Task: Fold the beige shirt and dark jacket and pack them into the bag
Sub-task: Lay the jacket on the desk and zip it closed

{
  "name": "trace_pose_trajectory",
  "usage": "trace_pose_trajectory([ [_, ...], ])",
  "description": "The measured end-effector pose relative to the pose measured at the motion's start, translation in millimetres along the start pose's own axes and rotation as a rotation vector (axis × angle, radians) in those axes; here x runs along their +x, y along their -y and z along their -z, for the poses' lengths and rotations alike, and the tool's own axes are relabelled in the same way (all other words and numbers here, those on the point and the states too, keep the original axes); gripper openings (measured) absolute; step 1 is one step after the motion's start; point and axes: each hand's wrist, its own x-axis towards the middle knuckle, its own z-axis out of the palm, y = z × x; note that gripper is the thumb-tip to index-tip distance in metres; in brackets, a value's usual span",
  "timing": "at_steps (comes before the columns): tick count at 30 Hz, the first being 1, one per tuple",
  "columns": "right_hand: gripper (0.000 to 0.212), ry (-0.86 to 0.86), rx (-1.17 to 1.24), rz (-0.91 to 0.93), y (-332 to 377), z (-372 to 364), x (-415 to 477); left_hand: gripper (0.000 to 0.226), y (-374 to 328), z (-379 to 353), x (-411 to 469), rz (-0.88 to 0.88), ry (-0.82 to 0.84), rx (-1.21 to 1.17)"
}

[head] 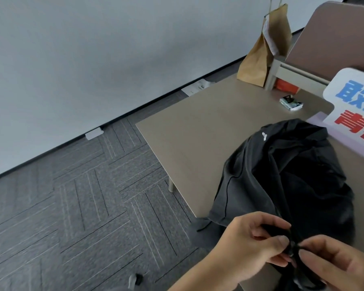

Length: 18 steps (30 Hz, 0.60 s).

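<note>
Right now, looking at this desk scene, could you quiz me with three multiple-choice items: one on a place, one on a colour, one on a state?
1. Where does the brown paper bag stand?
A. far end of the tan desk
B. carpet
C. chair

2. What colour is the crumpled fabric jacket?
A. beige
B. dark
C. red

3. What are the hands doing?
A. resting flat
B. pinching the jacket's near edge
C. lifting the bag

Answers: 1 A, it sits beside the partition; 2 B, near-black cloth; 3 B, left hand and right hand meet on it.
</note>
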Motion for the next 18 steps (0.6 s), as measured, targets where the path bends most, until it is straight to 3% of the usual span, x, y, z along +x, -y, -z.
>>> trace_pose_trajectory([
  [4,0.082,-0.03,0.063,-0.042,1,4,2,0.024,0,0,4,0.013,0.012,-0.08],
  [8,0.069,0.015,0.047,-0.054,3,9,6,0.031,5,-1,8,0.007,-0.005,-0.04],
  [12,0.091,-0.008,0.003,-0.05,1,9,9,0.027,6,-1,10,-0.002,-0.005,0.024],
  [15,0.088,0.034,0.037,-0.061,-2,11,11,0.023,4,-2,9,0.024,0.008,-0.006],
  [18,0.067,0.067,0.094,-0.064,-7,10,14,0.037,5,-3,8,0.04,0.011,0.021],
])
